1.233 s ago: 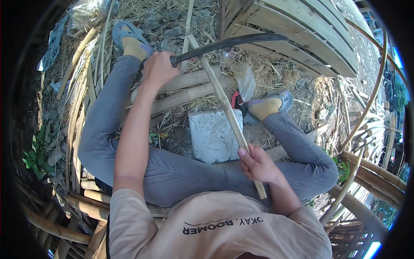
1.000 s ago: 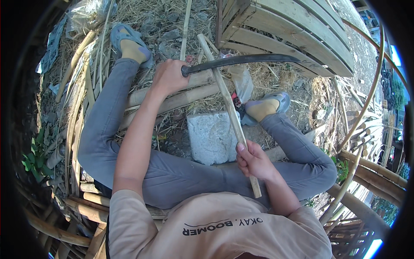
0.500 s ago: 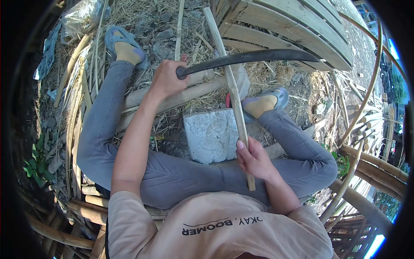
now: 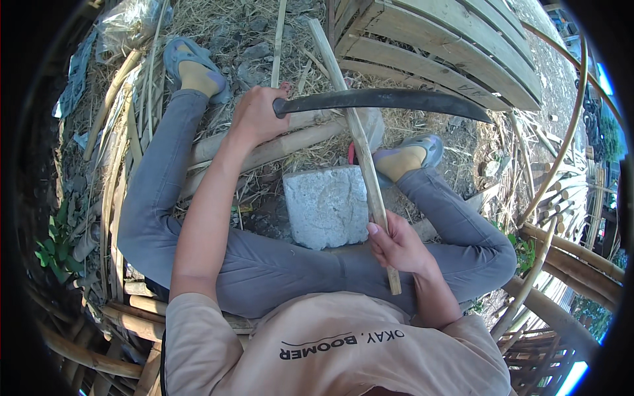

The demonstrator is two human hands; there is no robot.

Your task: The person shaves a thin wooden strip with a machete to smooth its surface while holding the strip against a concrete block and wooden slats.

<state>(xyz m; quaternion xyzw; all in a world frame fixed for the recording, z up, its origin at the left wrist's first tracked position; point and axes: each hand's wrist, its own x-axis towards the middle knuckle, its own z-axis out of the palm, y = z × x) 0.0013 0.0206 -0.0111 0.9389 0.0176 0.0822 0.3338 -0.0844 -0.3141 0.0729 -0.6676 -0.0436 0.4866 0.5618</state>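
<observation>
My left hand [image 4: 256, 117] is closed round the handle end of a machete [image 4: 396, 100]. Its long dark, curved blade reaches across to the right, tip slightly lowered. A split bamboo strip [image 4: 362, 148] slants away from my lap, its lower end gripped by my right hand [image 4: 399, 244], thumb along it. Blade and strip cross near the strip's upper part; whether they touch I cannot tell. Below the crossing, a pale squarish concrete block [image 4: 325, 208] sits between my legs. A thin pale strip [image 4: 279, 43] runs up from behind my left hand; I cannot tell if the hand touches it.
A slatted wooden crate [image 4: 436, 49] stands at the far right. Bamboo poles [image 4: 284, 148] lie beyond the block on straw-strewn ground. Long strips and a clear plastic bag [image 4: 129, 26] are at the left. Cut bamboo [image 4: 561, 198] is piled at the right, near bent poles [image 4: 551, 244].
The machete's tip has dipped. My right hand has shifted slightly right, and the bamboo strip's lower end with it, while its upper end has come slightly left and nearer.
</observation>
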